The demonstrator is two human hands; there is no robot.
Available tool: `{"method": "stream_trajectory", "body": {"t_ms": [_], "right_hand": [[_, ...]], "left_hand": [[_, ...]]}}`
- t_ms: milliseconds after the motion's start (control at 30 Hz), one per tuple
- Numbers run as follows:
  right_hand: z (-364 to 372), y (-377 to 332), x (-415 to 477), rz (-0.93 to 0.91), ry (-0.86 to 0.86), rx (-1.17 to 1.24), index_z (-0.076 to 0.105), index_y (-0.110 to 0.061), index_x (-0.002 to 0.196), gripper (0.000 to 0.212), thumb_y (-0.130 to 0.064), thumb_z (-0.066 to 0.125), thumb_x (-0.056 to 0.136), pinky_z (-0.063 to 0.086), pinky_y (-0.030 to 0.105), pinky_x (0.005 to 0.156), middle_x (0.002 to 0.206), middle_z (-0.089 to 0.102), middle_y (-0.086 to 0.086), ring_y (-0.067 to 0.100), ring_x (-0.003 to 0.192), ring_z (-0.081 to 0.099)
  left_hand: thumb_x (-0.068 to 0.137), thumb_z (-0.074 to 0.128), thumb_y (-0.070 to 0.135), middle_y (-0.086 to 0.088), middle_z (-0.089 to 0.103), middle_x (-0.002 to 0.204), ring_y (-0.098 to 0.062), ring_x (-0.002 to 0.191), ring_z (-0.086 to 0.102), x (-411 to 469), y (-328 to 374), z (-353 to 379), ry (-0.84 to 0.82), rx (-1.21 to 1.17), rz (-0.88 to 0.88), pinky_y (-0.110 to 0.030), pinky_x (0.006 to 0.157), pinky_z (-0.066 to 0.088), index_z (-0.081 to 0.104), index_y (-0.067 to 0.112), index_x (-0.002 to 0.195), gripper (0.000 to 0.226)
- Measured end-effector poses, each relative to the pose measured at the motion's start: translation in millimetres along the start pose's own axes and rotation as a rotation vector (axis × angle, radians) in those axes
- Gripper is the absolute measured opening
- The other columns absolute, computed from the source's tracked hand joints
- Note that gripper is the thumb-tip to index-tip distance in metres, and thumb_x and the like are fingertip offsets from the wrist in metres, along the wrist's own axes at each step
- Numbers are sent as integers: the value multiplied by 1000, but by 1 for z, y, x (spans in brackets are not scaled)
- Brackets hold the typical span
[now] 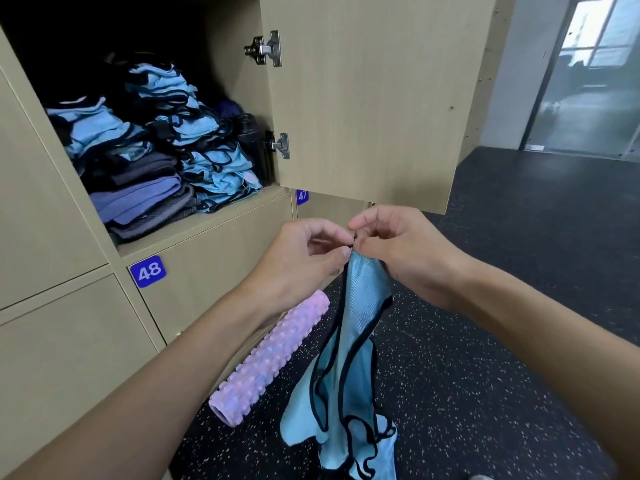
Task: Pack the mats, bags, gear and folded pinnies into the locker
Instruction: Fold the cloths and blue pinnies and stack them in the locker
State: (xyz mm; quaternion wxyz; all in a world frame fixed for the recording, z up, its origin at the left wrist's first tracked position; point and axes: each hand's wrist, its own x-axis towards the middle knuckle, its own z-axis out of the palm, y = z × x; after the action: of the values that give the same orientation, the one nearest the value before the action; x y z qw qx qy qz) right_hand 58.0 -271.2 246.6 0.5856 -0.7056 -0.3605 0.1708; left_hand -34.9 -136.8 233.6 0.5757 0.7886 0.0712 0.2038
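Note:
A light blue pinny point(349, 368) with black trim hangs in front of me, unfolded. My left hand point(304, 261) and my right hand point(398, 251) both pinch its top edge, fingertips almost touching. The open locker point(207, 221) at upper left holds two stacks of folded blue pinnies point(204, 143), with folded purple and grey mats point(145, 199) under the left stack. A dark bottle point(252, 143) stands at the locker's right wall. A pink ridged foam roller point(270, 358) lies on the floor against the lower lockers.
The locker door point(374, 98) stands open to the right, above my hands. Closed lockers numbered 48 point(149, 271) and 47 point(302, 195) sit below. Dark speckled rubber floor point(485, 341) stretches to the right toward a glass door point(588, 81).

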Motion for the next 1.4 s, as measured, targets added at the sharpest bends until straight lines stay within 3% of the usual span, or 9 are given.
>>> {"method": "stream_trajectory", "body": {"t_ms": [67, 267, 467, 633, 733, 900, 1067, 1300, 1400], "right_hand": [[-1, -1, 1, 9, -4, 32, 58, -7, 111, 27, 8, 60, 90, 35, 13, 44, 76, 55, 3, 2, 50, 46], [-2, -2, -3, 20, -12, 69, 52, -8, 120, 35, 7, 62, 89, 38, 13, 46, 77, 58, 1, 3, 55, 51], [0, -1, -5, 80, -31, 134, 49, -16, 126, 40, -10, 67, 90, 42, 19, 52, 91, 56, 6, 8, 61, 52], [-1, 5, -9, 0, -27, -102, 57, -17, 105, 33, -8, 77, 81, 53, 39, 79, 97, 68, 10, 17, 79, 63], [0, 5, -11, -81, 76, -266, 65, -13, 83, 10, -6, 68, 88, 49, 27, 67, 81, 70, 6, 8, 65, 56], [-2, -4, -12, -173, 189, -245, 68, -17, 82, 21, -5, 58, 96, 42, 18, 55, 76, 69, 9, 5, 59, 49], [-4, -10, -12, -184, 133, -188, 68, -18, 86, 25, -6, 51, 100, 29, 9, 43, 45, 50, -19, 0, 39, 40], [-10, -19, -10, -233, 184, -256, 69, -24, 86, 25, -7, 54, 99, 49, 24, 69, 86, 71, 9, 6, 72, 56], [-16, -21, -8, -272, 168, -357, 68, -24, 98, 12, -17, 57, 98, 49, 23, 77, 96, 70, 1, 9, 84, 62]], "left_hand": [[88, 68, -3, -8, 69, 99, -13, 79, 66, 0, 0, -1, -8, 1, -17, -26, 77, 59, 63, 15, 99, 22], [88, 66, -7, -10, 63, 84, -10, 60, 58, -3, 3, -3, 3, 16, -33, -19, 58, 51, 64, 10, 103, 23], [89, 61, -10, -8, 65, 78, -9, 55, 60, -7, 11, -2, 102, -14, 26, -18, 61, 52, 70, 15, 98, 27], [91, 59, -8, -1, 71, 70, -9, 58, 63, -3, 17, -13, 259, -81, 26, -18, 66, 54, 73, 12, 90, 25], [91, 58, -7, -3, 70, 70, -8, 56, 62, -2, 18, -15, 296, -41, 23, -17, 67, 54, 73, 10, 90, 23], [89, 62, -5, -2, 68, 71, -7, 58, 61, -3, 14, -16, 262, 2, 1, -12, 65, 50, 72, 11, 89, 20], [78, 82, 14, -3, 72, 96, -12, 88, 67, -6, 6, -15, 73, -7, -47, -19, 83, 53, 74, 19, 97, 21], [84, 76, 8, -9, 77, 83, -11, 71, 66, -8, 12, -11, 116, 1, 70, -23, 74, 54, 73, 12, 80, 6], [83, 77, 9, -8, 76, 77, -9, 67, 63, -3, 21, -14, 203, 13, 151, -21, 67, 52, 75, 8, 78, 6]]}}
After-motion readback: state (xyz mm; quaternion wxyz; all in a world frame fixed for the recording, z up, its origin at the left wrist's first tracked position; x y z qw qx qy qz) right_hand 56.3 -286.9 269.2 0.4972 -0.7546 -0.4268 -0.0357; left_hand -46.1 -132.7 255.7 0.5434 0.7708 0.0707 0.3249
